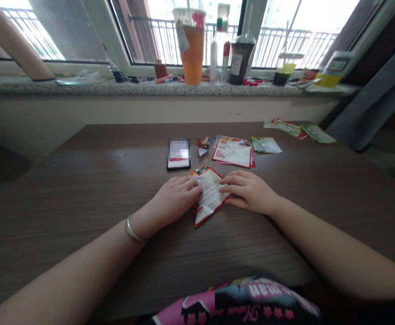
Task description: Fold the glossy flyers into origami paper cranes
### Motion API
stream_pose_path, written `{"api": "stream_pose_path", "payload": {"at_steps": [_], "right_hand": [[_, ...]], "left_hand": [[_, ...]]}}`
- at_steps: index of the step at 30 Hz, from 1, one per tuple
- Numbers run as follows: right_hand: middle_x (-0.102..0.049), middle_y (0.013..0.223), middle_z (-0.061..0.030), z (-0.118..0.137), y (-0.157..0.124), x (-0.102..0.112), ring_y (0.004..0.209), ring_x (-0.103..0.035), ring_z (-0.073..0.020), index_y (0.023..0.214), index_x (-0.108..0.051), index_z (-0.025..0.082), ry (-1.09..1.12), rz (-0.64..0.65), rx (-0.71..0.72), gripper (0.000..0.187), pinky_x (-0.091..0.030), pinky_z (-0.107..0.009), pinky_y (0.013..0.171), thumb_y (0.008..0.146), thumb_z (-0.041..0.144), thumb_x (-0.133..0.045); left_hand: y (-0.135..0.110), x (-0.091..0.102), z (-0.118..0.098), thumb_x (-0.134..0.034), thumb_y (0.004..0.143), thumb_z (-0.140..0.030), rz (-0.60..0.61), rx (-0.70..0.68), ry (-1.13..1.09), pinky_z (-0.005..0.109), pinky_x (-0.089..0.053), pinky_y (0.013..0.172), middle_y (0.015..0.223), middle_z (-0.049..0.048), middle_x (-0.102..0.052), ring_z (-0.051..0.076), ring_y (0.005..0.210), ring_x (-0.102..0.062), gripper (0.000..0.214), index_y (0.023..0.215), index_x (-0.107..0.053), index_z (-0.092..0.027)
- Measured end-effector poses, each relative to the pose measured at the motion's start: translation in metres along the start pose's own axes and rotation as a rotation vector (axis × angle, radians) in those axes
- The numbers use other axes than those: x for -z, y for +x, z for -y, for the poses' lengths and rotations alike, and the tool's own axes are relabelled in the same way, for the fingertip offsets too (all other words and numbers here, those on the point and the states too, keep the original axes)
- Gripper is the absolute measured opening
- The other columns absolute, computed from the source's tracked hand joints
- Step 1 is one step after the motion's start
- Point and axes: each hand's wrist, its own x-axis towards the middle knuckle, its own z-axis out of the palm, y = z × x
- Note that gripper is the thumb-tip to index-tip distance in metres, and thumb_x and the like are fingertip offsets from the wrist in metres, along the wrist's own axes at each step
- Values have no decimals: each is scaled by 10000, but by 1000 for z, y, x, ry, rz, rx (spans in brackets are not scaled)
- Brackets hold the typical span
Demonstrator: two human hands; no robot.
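Nearest the camera, a pink-and-black printed cloth (238, 302) bulges over the near edge of the brown table (82, 189), and beyond it two bare forearms reach in towards a red-edged printed paper (213, 192). The paper appears to be folded, with one corner pointing back towards the person. Handling it well likely calls for light, even pressure: the fingertips kept flat, the edges held in line, and any crease pressed from the middle outward so that the thin sheet neither skews nor buckles. The paper lies between the two hands, in contact with both. The left hand (177, 194), a silvery bangle (133, 229) at its wrist, has its fingers curled close together over the paper's left side; its thumb is hidden, so whether it pinches cannot be told. The right hand (250, 192) rests its slightly parted fingers on the right corner, and a pinch there cannot be made out either. Just past the paper lie a phone (179, 164), a small crumpled wrapper (203, 143) and a stack of printed sheets (232, 152), all apart from the fingers.
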Motion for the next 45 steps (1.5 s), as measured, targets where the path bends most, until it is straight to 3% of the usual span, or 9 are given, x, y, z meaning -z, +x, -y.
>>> {"api": "stream_pose_path", "payload": {"at_steps": [5,14,20,27,32,38,45], "right_hand": [[-649,1203,-78,1,0,0,1094,-561,-241,1131,-647,195,-47,63,14,307,-478,-424,954,890,372,-579],[-681,1153,-65,-3,-2,-3,1085,-580,-230,1091,-667,206,-41,66,-18,237,-481,-419,945,877,220,-564],[-719,1055,-38,-2,-1,-2,1076,-588,-228,967,-697,219,-37,31,12,167,-463,-423,939,910,258,-544],[-729,944,-38,-1,-2,-3,943,-622,-188,933,-705,227,63,45,40,153,-479,-363,863,900,279,-564],[-724,938,-35,1,-3,-3,900,-630,-170,940,-700,224,118,79,40,168,-490,-319,818,908,303,-556],[-717,888,-50,5,-4,-2,867,-648,-159,889,-700,206,212,101,-64,172,-495,-284,787,905,308,-563],[-683,750,-25,4,-3,-5,680,-601,-130,830,-686,179,376,69,-302,157,-456,-237,642,883,269,-568]], "left_hand": [[-1,3,-3,-510,926,-400,30,48,-109,427,-456,939,1132,95,-608,254,1079,-563,303,1130,-597,-193],[-3,-2,-2,-477,937,-421,65,39,-207,469,-328,1116,1386,117,-506,283,1341,-380,454,1308,-499,-159],[-3,-8,0,-479,948,-364,3,27,-244,469,-346,1095,1387,103,-500,254,1297,-433,304,1177,-572,-187],[0,-12,3,-457,966,-319,-46,13,-183,410,-465,942,1100,93,-598,214,1034,-558,252,1119,-610,-190],[2,-10,4,-432,972,-238,-20,-27,-223,410,-446,998,1186,84,-613,206,1130,-538,244,1137,-605,-189],[-3,-14,9,-424,974,-265,-30,-47,-247,421,-410,1067,1380,68,-539,224,1298,-452,364,1322,-521,-221],[-6,-13,4,-391,975,-434,154,-33,-205,451,-229,1157,1545,57,-306,262,1437,-223,562,1480,-297,-205]]}}
